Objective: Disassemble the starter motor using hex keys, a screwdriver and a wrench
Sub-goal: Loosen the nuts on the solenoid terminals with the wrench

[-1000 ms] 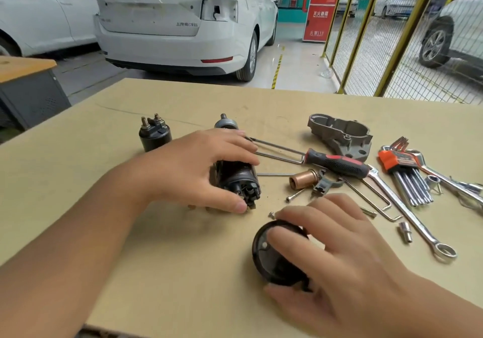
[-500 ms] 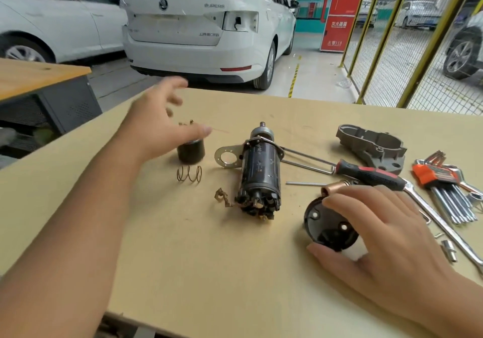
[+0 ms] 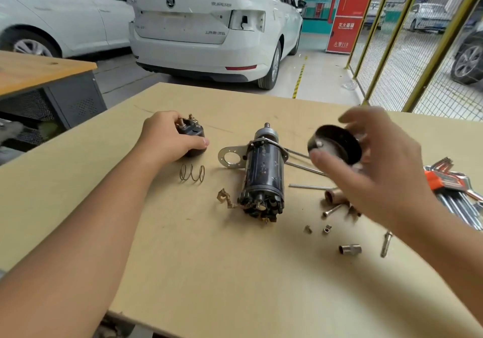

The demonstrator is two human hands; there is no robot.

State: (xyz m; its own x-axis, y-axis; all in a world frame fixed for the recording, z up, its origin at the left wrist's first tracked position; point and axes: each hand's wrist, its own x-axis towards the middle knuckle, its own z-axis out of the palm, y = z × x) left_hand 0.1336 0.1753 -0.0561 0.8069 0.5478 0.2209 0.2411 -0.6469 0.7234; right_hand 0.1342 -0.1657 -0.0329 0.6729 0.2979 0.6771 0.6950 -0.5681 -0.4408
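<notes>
Black motor body (image 3: 264, 170), orange hex-key holder (image 3: 432, 179)

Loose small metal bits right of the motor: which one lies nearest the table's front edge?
The short silver sleeve, lying on its side. The two tiny bits and the long bolt lie farther back, toward the motor.

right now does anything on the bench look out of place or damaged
Nothing looks damaged. The motor body lies on its side with a bent brass terminal strip trailing from its open end, and a loose spring lies beside it, as expected mid-disassembly.
</notes>
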